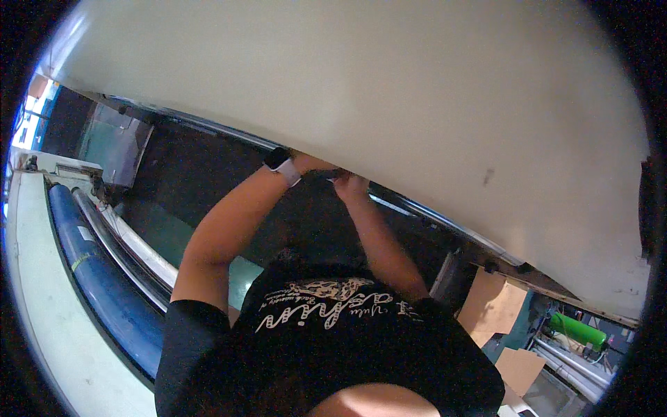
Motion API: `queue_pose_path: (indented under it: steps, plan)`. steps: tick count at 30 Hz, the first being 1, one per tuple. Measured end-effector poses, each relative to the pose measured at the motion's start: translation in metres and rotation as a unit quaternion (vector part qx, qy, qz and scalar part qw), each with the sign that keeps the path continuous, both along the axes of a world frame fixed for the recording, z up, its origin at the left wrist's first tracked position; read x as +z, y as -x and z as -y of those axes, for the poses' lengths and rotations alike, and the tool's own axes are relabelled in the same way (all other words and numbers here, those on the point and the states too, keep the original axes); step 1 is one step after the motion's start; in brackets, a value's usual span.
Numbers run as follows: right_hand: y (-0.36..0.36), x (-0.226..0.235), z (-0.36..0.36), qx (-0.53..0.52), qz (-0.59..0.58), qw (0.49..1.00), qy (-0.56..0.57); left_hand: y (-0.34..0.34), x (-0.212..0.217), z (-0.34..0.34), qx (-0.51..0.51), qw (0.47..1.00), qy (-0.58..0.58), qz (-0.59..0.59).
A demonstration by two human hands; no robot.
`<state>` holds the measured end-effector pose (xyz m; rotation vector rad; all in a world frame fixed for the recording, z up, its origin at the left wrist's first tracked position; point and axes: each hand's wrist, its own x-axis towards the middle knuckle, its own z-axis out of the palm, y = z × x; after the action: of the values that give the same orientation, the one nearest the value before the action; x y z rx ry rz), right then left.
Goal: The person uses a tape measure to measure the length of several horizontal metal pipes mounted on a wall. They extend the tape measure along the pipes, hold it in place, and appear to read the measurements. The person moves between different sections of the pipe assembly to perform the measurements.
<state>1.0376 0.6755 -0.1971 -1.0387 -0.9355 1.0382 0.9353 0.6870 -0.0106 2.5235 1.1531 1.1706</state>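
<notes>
Both my arms reach forward to the lower edge of a large cream panel (389, 83). My left hand (314, 164), with a dark watch on a pale strap (283, 167) at the wrist, passes partly behind that edge, so its fingers are hidden. Close beside it, my right hand (353, 186) has its fingers bent together at the same edge. A small pale bit shows by the right fingertips, too small to name. Along the panel's underside runs a shiny metal bar (445, 221), on both sides of my hands.
At the left lies a blue roller (104, 285) beside a thin metal rod (114, 236) in a pale machine frame (35, 278). Brown cardboard (492, 306) stands at the right, with a green cylinder (578, 331) beyond it. Dark floor (187, 167) shows below the panel.
</notes>
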Motion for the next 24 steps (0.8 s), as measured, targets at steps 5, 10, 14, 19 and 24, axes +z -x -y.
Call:
queue_pose_path:
  steps: [5, 10, 14, 19, 24]
  plan:
    - [-0.059, 0.063, 0.027, 0.279, -0.266, 0.874, 0.295, -0.006, -0.005, -0.006, -0.08, 0.977, 0.185, 0.076]
    - [-0.108, 0.12, 0.066, 0.126, -0.113, 0.971, 0.169, -0.012, -0.007, -0.019, -0.067, 0.996, -0.038, -0.034]
    - [-0.116, 0.133, 0.061, -0.029, -0.279, 0.955, 0.1, -0.014, -0.029, -0.033, -0.093, 0.985, 0.097, -0.113]
    - [-0.114, 0.119, 0.058, -0.103, -0.281, 0.951, 0.078, 0.026, 0.012, -0.031, -0.109, 0.947, 0.265, -0.147]
    - [-0.119, 0.11, 0.054, -0.069, -0.149, 0.984, 0.075, 0.103, 0.024, -0.042, -0.094, 0.899, 0.341, -0.26]
